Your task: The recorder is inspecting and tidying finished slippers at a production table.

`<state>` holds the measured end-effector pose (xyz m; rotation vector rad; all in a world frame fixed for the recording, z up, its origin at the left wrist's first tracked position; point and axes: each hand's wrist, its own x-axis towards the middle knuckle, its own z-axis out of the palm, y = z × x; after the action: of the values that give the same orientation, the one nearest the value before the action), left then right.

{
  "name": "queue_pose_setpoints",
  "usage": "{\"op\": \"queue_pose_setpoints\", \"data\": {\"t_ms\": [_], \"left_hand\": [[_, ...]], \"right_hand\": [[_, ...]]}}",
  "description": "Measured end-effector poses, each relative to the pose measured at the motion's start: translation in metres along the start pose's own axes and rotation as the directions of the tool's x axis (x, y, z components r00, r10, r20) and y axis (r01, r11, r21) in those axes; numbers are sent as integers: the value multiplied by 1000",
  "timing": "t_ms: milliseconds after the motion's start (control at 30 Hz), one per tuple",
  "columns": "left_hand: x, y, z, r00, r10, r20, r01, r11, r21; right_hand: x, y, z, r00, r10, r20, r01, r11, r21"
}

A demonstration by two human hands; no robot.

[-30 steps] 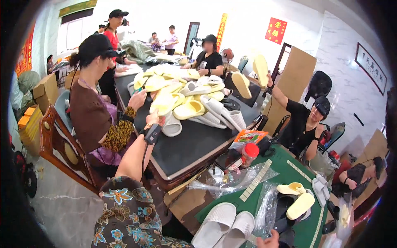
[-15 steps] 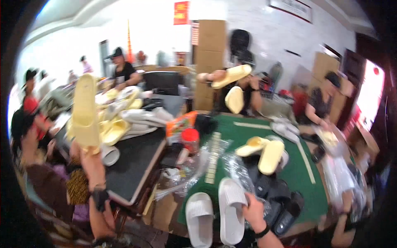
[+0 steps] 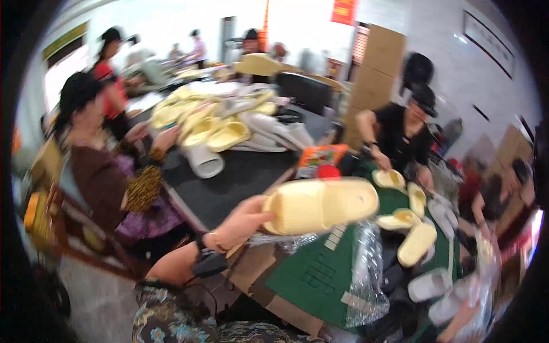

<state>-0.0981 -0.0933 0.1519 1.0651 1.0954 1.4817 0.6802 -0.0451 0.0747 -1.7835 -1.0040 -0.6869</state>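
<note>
My left hand (image 3: 240, 222) is closed round the toe end of a pale yellow slide slipper (image 3: 323, 206), holding it up in mid-air over the table corner. At the lower right edge, my right hand (image 3: 466, 319) is blurred and partly cut off, against a pair of light grey-white slippers, one nearer (image 3: 450, 306) and one beside it (image 3: 429, 284); its fingers do not show clearly. Close by on the green table mat (image 3: 320, 280) lie two pale yellow slippers, one tilted (image 3: 398, 219) and one sole up (image 3: 417, 244).
A heap of yellow and white slippers (image 3: 214, 123) covers part of the dark table (image 3: 194, 191). Clear plastic film (image 3: 369, 274) lies on the green mat. Opposite, a co-worker (image 3: 403, 131) handles yellow slippers; another person (image 3: 103, 177) sits at the left. A plastic bag (image 3: 486, 268) hangs at the right.
The view has swung left. My left hand has lowered the yellow slipper from upright to nearly level, moving it rightward. My right hand and the white slippers have moved to the right.
</note>
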Motion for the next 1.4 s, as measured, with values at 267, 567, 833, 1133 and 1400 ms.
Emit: {"op": "queue_pose_setpoints", "data": {"t_ms": [267, 567, 833, 1133, 1400], "left_hand": [[-24, -27, -9, 882, -247, 402, -79, 763, 642], [-3, -36, -8, 890, -214, 402, -116, 748, 653], [76, 30, -227, 225, 744, -630, 91, 627, 773], [92, 3, -410, 419, 200, -885, 519, 748, 415], [102, 5, -360, 302, 380, -874, 509, 711, 485]], "right_hand": [[-136, -321, -92, 403, -246, 882, -364, 840, 401], [-259, -353, -62, -402, -476, 782, -371, 866, 336], [-278, -307, -36, -159, -312, 937, -419, 880, 222], [-302, -279, -5, -129, -283, 951, -256, 935, 244], [-305, -262, 1, -97, -212, 972, -212, 959, 188]]}}
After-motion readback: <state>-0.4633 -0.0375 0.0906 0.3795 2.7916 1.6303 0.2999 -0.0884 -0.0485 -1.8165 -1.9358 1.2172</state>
